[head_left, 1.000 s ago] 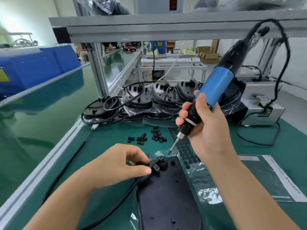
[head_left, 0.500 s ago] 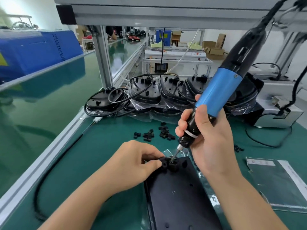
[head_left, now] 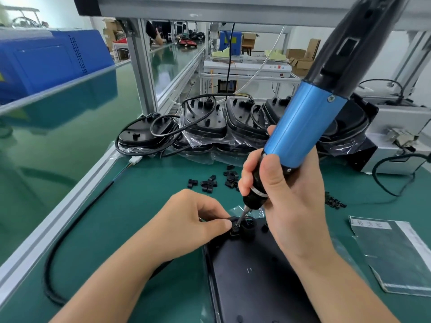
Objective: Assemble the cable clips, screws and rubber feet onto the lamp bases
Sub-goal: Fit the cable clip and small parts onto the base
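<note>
I see a flat black lamp base [head_left: 254, 276] lying on the green mat, a black cable clip [head_left: 234, 226] seated at its far end beside a round boss. Loose black clips [head_left: 209, 183] lie scattered beyond it, with more bagged bases [head_left: 205, 127] stacked behind.

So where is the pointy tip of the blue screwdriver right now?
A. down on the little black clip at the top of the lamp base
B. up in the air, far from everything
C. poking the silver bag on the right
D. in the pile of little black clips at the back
A: the right hand holds the blue screwdriver with its tip down on the clip that the left hand pinches on the lamp base.
</note>
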The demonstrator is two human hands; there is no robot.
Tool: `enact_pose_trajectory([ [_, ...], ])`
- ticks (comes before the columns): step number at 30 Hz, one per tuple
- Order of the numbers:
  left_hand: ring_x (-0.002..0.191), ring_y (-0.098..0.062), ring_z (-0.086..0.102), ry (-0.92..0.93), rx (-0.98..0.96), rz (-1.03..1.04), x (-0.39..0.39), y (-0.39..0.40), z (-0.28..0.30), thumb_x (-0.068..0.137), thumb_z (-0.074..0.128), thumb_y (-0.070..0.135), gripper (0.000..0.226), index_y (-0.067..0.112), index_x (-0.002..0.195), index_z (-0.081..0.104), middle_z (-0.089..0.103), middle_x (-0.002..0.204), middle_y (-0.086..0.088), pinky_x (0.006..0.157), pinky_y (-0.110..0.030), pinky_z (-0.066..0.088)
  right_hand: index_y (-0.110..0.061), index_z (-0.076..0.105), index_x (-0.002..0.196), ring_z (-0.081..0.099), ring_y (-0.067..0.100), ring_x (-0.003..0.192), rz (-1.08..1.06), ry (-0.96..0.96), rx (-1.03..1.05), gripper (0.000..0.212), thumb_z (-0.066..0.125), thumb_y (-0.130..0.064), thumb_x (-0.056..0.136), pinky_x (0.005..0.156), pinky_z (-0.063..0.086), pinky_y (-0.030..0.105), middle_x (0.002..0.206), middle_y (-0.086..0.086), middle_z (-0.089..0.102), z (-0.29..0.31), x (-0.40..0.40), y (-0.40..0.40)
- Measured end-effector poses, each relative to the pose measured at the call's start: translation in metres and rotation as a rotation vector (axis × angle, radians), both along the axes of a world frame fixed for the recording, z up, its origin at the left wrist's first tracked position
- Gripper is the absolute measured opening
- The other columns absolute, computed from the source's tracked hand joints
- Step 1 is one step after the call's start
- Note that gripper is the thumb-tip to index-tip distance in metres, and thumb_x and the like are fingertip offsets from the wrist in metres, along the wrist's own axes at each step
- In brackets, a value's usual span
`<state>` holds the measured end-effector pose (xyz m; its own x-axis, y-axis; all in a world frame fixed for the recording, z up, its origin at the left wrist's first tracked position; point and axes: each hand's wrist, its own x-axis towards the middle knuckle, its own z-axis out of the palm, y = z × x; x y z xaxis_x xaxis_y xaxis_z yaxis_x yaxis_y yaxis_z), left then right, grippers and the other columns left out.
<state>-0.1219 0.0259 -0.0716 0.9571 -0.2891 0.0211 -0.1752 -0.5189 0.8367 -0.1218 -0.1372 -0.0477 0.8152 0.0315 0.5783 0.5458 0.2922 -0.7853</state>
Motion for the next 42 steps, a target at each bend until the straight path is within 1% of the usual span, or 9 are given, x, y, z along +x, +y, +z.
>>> enact_pose_trajectory([
  [6, 0.053, 0.008, 0.057, 0.003, -0.018, -0.006, 0.001, 0.000, -0.001, 0.082, 0.074, 0.020, 0.012, 0.028, 0.074, 0.076, 0.068, 0.063, 0.019, 0.057, -0.004, 0.040, -0.027, 0.050, 0.107, 0.055, 0.026, 0.065, 0.022, -0.042, -0.053, 0.030, 0.063, -0.046, 0.088, 0.063, 0.047, 0.037, 0.085, 0.013, 0.056, 0.000, -0.002, 0.000],
  [9, 0.058, 0.000, 0.060, 0.024, -0.032, -0.034, 0.003, 0.002, -0.002, 0.082, 0.074, 0.019, 0.012, 0.028, 0.074, 0.075, 0.071, 0.066, 0.011, 0.062, -0.014, 0.047, -0.022, 0.047, 0.107, 0.054, 0.027, 0.064, 0.044, -0.070, -0.060, 0.032, 0.063, -0.043, 0.089, 0.062, 0.047, 0.034, 0.087, 0.019, 0.053, 0.000, -0.002, 0.001],
  [14, 0.060, -0.008, 0.059, 0.042, -0.062, -0.035, 0.005, 0.002, -0.004, 0.078, 0.072, 0.028, 0.002, 0.028, 0.076, 0.074, 0.071, 0.068, -0.002, 0.067, -0.030, 0.052, -0.027, 0.048, 0.107, 0.053, 0.026, 0.064, 0.072, -0.101, -0.082, 0.028, 0.062, -0.044, 0.089, 0.062, 0.047, 0.034, 0.087, 0.020, 0.051, -0.002, -0.001, 0.004],
  [21, 0.063, -0.007, 0.060, 0.042, -0.118, -0.045, 0.006, 0.001, -0.009, 0.079, 0.069, 0.030, 0.008, 0.026, 0.075, 0.074, 0.071, 0.071, -0.001, 0.067, -0.027, 0.051, -0.016, 0.044, 0.113, 0.052, 0.026, 0.064, 0.081, -0.069, -0.007, 0.040, 0.064, -0.042, 0.089, 0.062, 0.047, 0.034, 0.086, 0.011, 0.054, -0.005, 0.000, 0.002],
  [25, 0.059, -0.006, 0.057, 0.003, -0.096, -0.006, 0.005, -0.003, -0.011, 0.085, 0.068, 0.021, 0.012, 0.023, 0.073, 0.071, 0.069, 0.070, -0.002, 0.063, -0.021, 0.049, -0.017, 0.044, 0.112, 0.052, 0.025, 0.065, 0.089, -0.074, -0.027, 0.038, 0.064, -0.040, 0.089, 0.062, 0.047, 0.034, 0.086, 0.012, 0.053, -0.004, 0.000, 0.001],
  [33, 0.058, -0.010, 0.044, 0.032, -0.117, 0.023, 0.007, -0.008, -0.015, 0.085, 0.066, 0.018, 0.016, 0.011, 0.071, 0.064, 0.054, 0.060, 0.006, 0.061, -0.025, 0.039, -0.023, 0.047, 0.112, 0.052, 0.025, 0.065, 0.134, -0.059, -0.049, 0.036, 0.064, -0.044, 0.089, 0.063, 0.046, 0.034, 0.086, 0.008, 0.055, -0.003, 0.003, 0.004],
  [38, 0.066, -0.013, 0.048, 0.120, -0.190, -0.040, 0.010, -0.005, -0.016, 0.079, 0.064, 0.026, 0.019, 0.008, 0.075, 0.062, 0.057, 0.070, -0.003, 0.068, -0.029, 0.039, -0.028, 0.049, 0.120, 0.056, 0.026, 0.064, 0.223, 0.055, 0.032, 0.057, 0.051, -0.070, 0.082, 0.068, 0.051, 0.046, 0.085, 0.012, 0.059, 0.003, 0.010, 0.000],
  [40, 0.067, -0.013, 0.049, 0.125, -0.197, -0.054, 0.011, -0.004, -0.016, 0.080, 0.065, 0.025, 0.020, 0.006, 0.076, 0.062, 0.058, 0.073, -0.005, 0.068, -0.028, 0.039, -0.021, 0.050, 0.119, 0.062, 0.030, 0.070, 0.217, 0.080, 0.072, 0.055, 0.051, -0.064, 0.086, 0.077, 0.054, 0.056, 0.089, 0.015, 0.061, 0.005, 0.013, -0.002],
  [42, 0.066, -0.012, 0.048, 0.130, -0.205, -0.059, 0.011, -0.004, -0.016, 0.079, 0.065, 0.028, 0.021, 0.007, 0.075, 0.062, 0.058, 0.073, -0.006, 0.067, -0.025, 0.039, -0.014, 0.050, 0.118, 0.068, 0.035, 0.083, 0.192, 0.053, 0.084, 0.047, 0.055, -0.052, 0.090, 0.083, 0.053, 0.057, 0.098, 0.018, 0.065, 0.009, 0.015, -0.004],
])
